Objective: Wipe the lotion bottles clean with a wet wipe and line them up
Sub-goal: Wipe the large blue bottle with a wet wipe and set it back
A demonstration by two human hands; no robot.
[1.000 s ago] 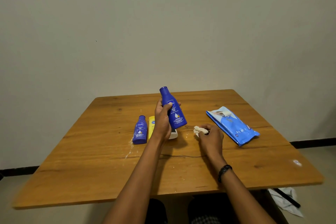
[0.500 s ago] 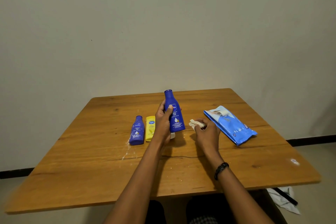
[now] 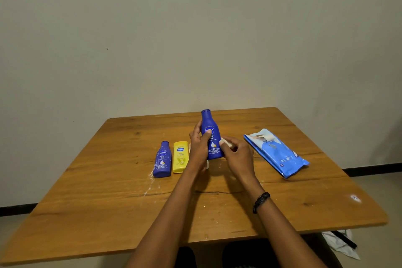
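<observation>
One blue Nivea bottle (image 3: pixel 214 148) upright in my left hand (image 3: pixel 199 150), thumb across front; my right hand (image 3: pixel 239 155) pinches crumpled wet wipe (image 3: pixel 226 142) at its side.

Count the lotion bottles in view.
3: small blue bottle and yellow bottle side by side on the table; large blue bottle in the left hand. A fourth may hide behind.
</observation>
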